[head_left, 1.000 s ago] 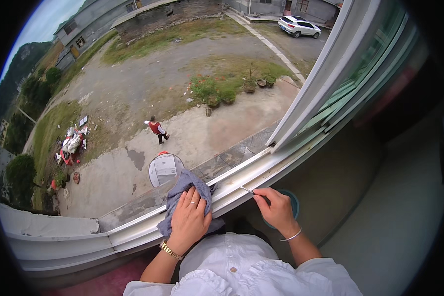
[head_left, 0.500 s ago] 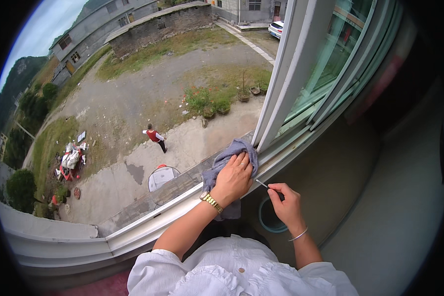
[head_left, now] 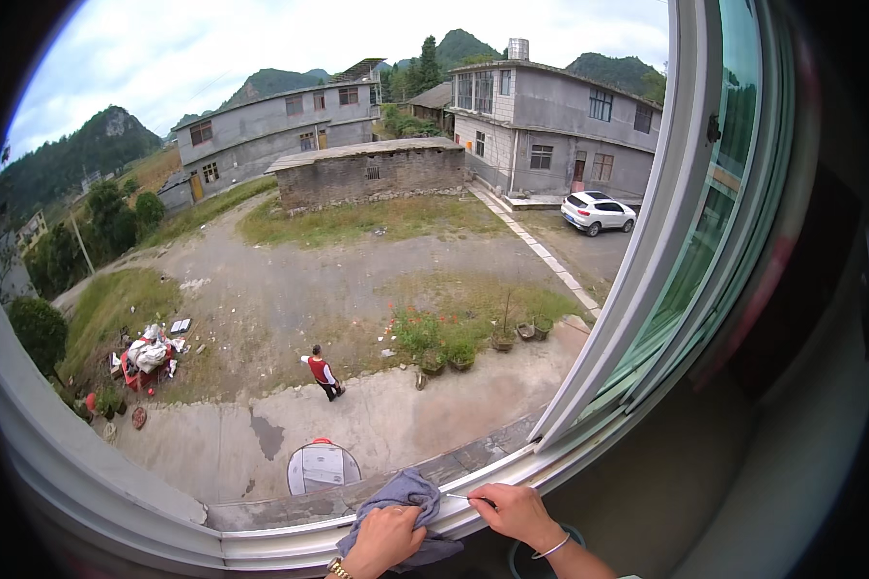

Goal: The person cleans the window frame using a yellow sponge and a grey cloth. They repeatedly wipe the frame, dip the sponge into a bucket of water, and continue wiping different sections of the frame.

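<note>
My left hand presses a bunched grey-blue cloth against the white window track, its fingers curled into the fabric. To its right, my right hand pinches a small screwdriver with a dark handle and thin metal shaft. The shaft points left, over the track, and its tip ends close to the cloth's right edge. Whether the tip touches the track or the cloth I cannot tell.
Sliding window panes stand to the right of my hands. Below them, a bucket is partly hidden by my right forearm. Outside and lower down are a yard with a person in a red vest, potted plants and a white car.
The view has tilted up, so more of the yard and houses shows and my hands sit lower. My left hand has gone from lying flat on the cloth to fingers bunched in it.
</note>
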A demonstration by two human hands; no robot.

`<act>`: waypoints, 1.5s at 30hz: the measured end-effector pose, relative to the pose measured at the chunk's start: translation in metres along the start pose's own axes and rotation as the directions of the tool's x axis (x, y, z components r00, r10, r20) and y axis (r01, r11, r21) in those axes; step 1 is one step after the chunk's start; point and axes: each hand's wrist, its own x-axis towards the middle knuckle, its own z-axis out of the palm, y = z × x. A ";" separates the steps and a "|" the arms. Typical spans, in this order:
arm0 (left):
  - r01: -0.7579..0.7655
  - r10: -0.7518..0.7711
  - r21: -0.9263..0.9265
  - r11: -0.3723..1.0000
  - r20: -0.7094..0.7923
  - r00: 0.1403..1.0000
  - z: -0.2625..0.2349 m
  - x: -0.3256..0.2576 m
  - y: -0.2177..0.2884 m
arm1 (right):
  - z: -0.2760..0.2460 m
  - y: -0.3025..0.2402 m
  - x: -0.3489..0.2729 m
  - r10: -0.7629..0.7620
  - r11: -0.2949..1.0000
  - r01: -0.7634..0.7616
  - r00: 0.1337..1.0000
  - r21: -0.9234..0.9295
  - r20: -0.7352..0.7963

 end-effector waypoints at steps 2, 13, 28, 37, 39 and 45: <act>-0.063 0.062 -0.012 0.998 -0.030 0.998 -0.008 0.003 0.001 | 0.011 -0.004 0.011 -0.013 0.999 0.014 1.000 -0.050 0.019; -0.383 0.379 0.019 0.924 0.097 0.920 0.047 0.049 0.003 | -0.002 0.022 -0.009 0.144 0.969 -0.224 0.848 -0.099 -0.511; -0.519 0.521 -0.150 0.842 -0.030 0.853 0.090 0.187 0.106 | -0.073 0.028 -0.126 0.211 0.802 -0.556 0.604 -0.217 -0.769; -0.710 0.716 0.097 0.698 -0.130 0.686 0.103 0.137 0.073 | -0.066 0.022 -0.141 0.274 0.760 -0.596 0.657 -0.261 -0.702; -0.767 0.768 0.033 0.640 -0.030 0.640 0.097 0.118 0.073 | -0.066 0.027 -0.138 0.251 0.782 -0.562 0.680 -0.269 -0.689; -0.598 0.582 -0.183 0.780 -0.141 0.801 0.090 0.121 0.090 | -0.048 0.024 -0.125 0.315 0.820 -0.555 0.644 -0.142 -0.698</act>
